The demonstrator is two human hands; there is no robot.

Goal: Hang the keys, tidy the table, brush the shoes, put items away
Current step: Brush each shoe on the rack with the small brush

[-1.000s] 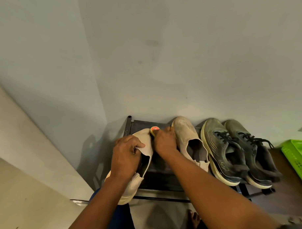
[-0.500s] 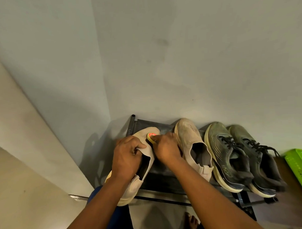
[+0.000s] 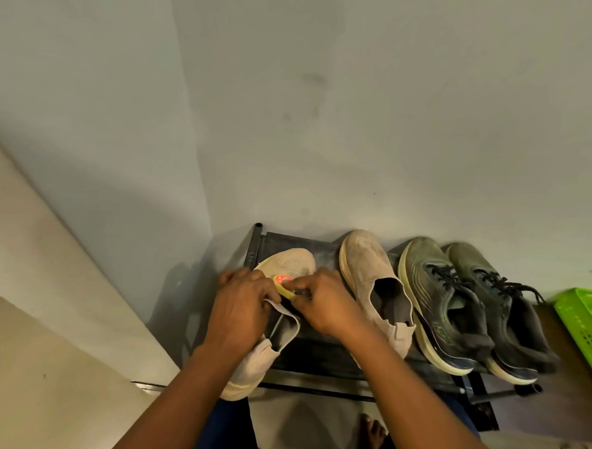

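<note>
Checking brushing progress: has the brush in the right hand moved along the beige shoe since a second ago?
Yes. The brush in the right hand has come back from the toe of the held beige shoe toward its opening, judged against the shoe rack corner post.

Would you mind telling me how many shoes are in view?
4: one beige shoe held in the left hand, its mate on the rack mid-shelf, two dark sneakers right. None seem hidden.

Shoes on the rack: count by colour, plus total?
Beige shoes: 2, one gripped by the left hand while the right hand works a brush on it, one standing on the rack.
Dark green shoes: 2.
Total: 4
</note>
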